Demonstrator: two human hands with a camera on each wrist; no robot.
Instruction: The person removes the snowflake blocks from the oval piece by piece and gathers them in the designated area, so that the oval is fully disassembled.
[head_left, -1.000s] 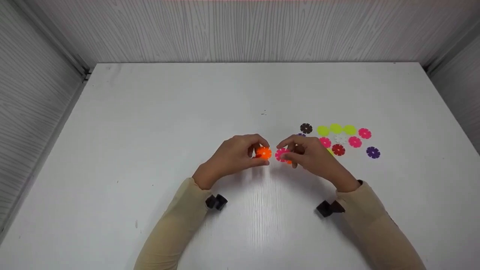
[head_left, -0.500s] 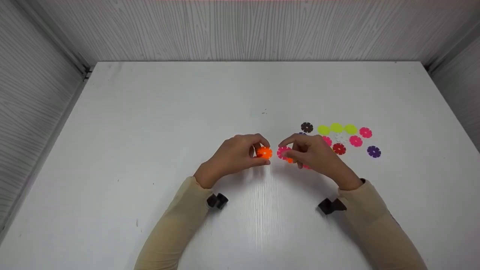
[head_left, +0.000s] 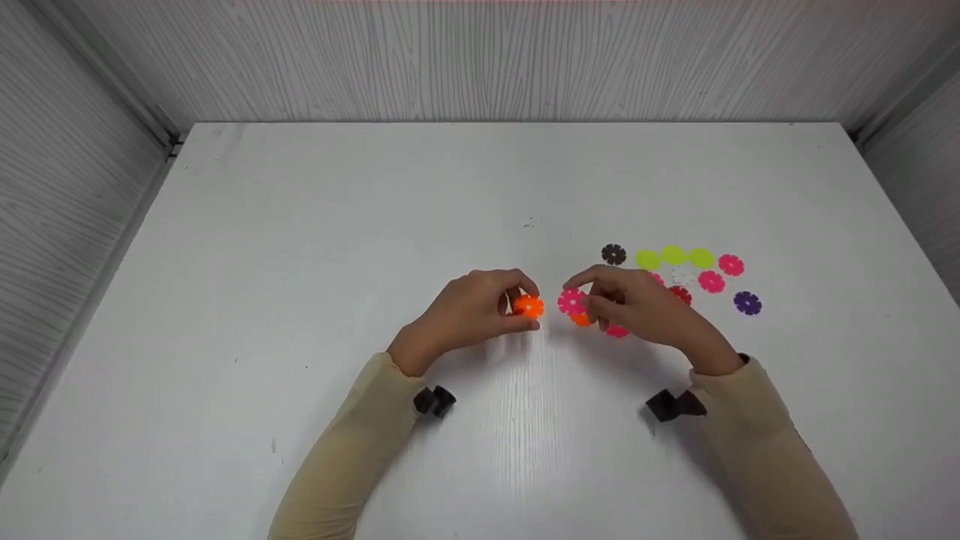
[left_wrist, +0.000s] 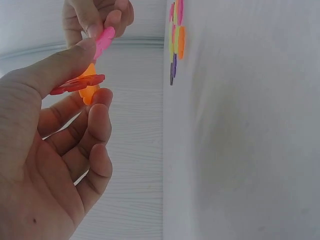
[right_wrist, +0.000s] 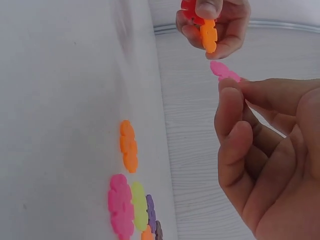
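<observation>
Near the middle of the table, my left hand (head_left: 480, 309) pinches an orange notched plastic disc (head_left: 529, 306) between thumb and fingers. In the left wrist view, a red disc (left_wrist: 75, 85) is joined crosswise to that orange disc (left_wrist: 89, 90). Just to the right, my right hand (head_left: 634, 304) holds a pink notched disc (head_left: 571, 301) by its edge with thumb and forefinger. In the right wrist view the pink disc (right_wrist: 223, 70) is tilted, with a small gap between it and the orange disc (right_wrist: 209, 36). Both pieces are held above the tabletop.
Several loose discs lie to the right on the white table (head_left: 337, 225): black (head_left: 613, 254), yellow (head_left: 673, 255), white (head_left: 682, 277), pink (head_left: 711, 282) and purple (head_left: 748, 303). Another orange disc (head_left: 580, 319) and a pink one (head_left: 617, 331) lie under my right hand.
My right hand has shifted slightly to the right with the pink disc, widening the gap to the orange one. My left hand has stayed nearly still.
</observation>
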